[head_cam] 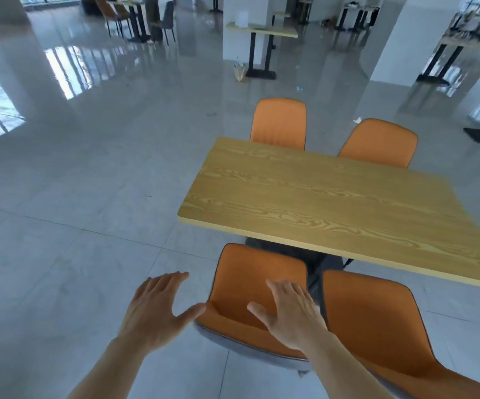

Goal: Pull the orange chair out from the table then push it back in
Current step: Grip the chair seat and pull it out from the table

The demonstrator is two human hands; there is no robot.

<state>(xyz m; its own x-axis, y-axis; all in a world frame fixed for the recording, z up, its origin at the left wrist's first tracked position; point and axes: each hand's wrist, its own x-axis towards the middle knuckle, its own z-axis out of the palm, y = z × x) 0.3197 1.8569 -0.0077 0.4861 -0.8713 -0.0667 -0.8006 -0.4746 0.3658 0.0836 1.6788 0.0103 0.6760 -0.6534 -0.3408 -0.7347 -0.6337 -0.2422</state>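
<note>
An orange chair with a grey back shell stands at the near left of the wooden table, its seat partly under the table edge. My left hand hovers with fingers spread just left of the chair's backrest, its thumb close to the top corner. My right hand is spread flat above the top of the backrest; whether it touches is unclear. Neither hand holds anything.
A second orange chair stands close on the right of the first. Two more orange chairs sit at the table's far side. Glossy tiled floor stretches to the left. Other tables, chairs and white pillars stand farther back.
</note>
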